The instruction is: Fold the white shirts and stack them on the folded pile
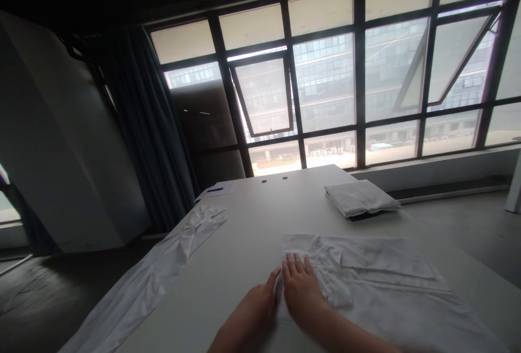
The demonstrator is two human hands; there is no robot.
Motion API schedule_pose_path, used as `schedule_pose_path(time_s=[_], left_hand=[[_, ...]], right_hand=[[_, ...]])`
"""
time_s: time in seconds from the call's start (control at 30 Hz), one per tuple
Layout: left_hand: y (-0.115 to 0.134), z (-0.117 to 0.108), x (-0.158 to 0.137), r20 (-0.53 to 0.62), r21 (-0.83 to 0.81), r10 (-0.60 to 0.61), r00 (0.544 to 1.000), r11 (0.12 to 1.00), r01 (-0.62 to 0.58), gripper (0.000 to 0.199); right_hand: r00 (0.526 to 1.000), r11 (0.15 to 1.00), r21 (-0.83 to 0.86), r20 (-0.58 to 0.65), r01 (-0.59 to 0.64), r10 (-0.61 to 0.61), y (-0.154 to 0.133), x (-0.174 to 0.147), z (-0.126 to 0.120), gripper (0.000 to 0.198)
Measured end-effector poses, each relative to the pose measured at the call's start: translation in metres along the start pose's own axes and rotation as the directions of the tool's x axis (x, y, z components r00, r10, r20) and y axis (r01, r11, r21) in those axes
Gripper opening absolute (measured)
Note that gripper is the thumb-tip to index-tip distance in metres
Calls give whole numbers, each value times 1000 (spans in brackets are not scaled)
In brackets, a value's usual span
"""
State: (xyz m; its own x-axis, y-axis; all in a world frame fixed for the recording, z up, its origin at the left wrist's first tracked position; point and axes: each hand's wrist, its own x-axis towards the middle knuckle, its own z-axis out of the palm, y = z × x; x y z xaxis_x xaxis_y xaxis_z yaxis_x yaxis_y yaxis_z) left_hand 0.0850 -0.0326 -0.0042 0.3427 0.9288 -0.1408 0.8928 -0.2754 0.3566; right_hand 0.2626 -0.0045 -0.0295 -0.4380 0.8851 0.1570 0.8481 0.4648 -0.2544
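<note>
A white cloth [378,282], partly folded and with creased layers, lies on the near right of the white table [244,233]. My right hand [301,285] rests flat on its left part, palm down, fingers stretched out over the wrinkled layer. Beside it, my left hand [260,301] is turned on its side against the cloth's left edge. One or two of its fingers show, stretched forward; the others are hidden. I see nothing held in either hand.
Another white cloth [163,266] lies crumpled along the table's left edge, hanging over it. A folded white cloth stack [362,198] sits at the far right. Paper with a dark pen [215,189] lies far left. Beyond are windows [325,81] and a dark curtain [150,125].
</note>
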Motion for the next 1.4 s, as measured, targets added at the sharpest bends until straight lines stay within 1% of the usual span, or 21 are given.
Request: schedule_pose_path(time_s=[0.07, 0.13, 0.2, 0.27, 0.37, 0.47, 0.53, 0.6, 0.63, 0.7, 0.77, 0.83, 0.9, 0.97, 1.03, 1.1, 1.27, 1.33, 1.4], left_hand=[[1, -7, -4, -4, -37, 29, 1000, 999, -29, 67], [2, -15, -9, 17, -96, 54, 998, 994, -52, 75], [2, -21, -14, 54, -155, 58, 997, 987, -49, 85], [2, -24, -18, 80, -175, 51, 995, 984, -36, 90], [2, -25, -20, 69, -154, 63, 996, 987, -52, 87], [0, -23, -21, 38, -126, 69, 997, 990, -64, 79], [-2, -22, -21, 26, -113, 58, 998, 992, -55, 72], [-3, -22, -22, 24, -111, 48, 999, 993, -45, 68], [-3, -23, -22, 24, -108, 43, 999, 993, -41, 67], [0, -24, -24, 25, -95, 34, 999, 995, -32, 68], [4, -26, -27, 34, -71, 20, 999, 997, -18, 70], [8, -28, -31, 40, -44, 4, 999, 999, -2, 71], [13, -30, -34, 33, -22, -8, 999, 1000, 9, 69], [16, -31, -35, 18, -15, -12, 1000, 1000, 12, 67], [18, -32, -36, 8, -24, -11, 1000, 1000, 11, 65], [19, -32, -35, 7, -42, -9, 1000, 999, 9, 63], [13, -33, -31, 33, -107, 4, 999, 994, 0, 60], [10, -35, -31, 49, -137, -6, 999, 990, 13, 58], [10, -38, -32, 67, -149, 0, 998, 989, 10, 53]], right_hand=[[999, 999, -8, 19, 42, -42, -5, -6, -2, 58], [998, 998, -11, 33, 60, -60, -8, -10, -4, 59], [998, 998, -6, 33, 62, -62, -8, -12, -4, 63], [997, 998, -1, 31, 68, -68, -7, -11, -2, 65], [997, 997, -17, 21, 69, -68, -6, -9, 2, 62], [995, 994, -55, 24, 98, -97, -7, -11, -5, 58], [988, 985, -73, 28, 156, -154, -8, -15, -16, 54], [970, 965, -92, 34, 244, -242, -7, -21, -24, 50], [955, 949, -107, 43, 295, -292, -5, -24, -25, 47], [924, 911, -152, 52, 383, -379, 2, -32, -20, 37], [896, 874, -215, 11, 435, -443, 14, -40, -6, 22], [873, 854, -283, -95, 438, -479, 30, -51, 9, 10], [846, 846, -332, -200, 417, -495, 47, -62, 19, 8], [834, 853, -353, -265, 384, -484, 62, -73, 25, 9], [836, 862, -349, -282, 367, -470, 73, -81, 27, 8], [847, 867, -331, -260, 373, -464, 78, -85, 27, 7], [900, 890, -221, -91, 400, -427, 74, -86, 18, 20], [910, 898, -183, -35, 400, -413, 72, -87, 12, 20], [919, 908, -158, -11, 387, -394, 71, -89, 5, 16]])
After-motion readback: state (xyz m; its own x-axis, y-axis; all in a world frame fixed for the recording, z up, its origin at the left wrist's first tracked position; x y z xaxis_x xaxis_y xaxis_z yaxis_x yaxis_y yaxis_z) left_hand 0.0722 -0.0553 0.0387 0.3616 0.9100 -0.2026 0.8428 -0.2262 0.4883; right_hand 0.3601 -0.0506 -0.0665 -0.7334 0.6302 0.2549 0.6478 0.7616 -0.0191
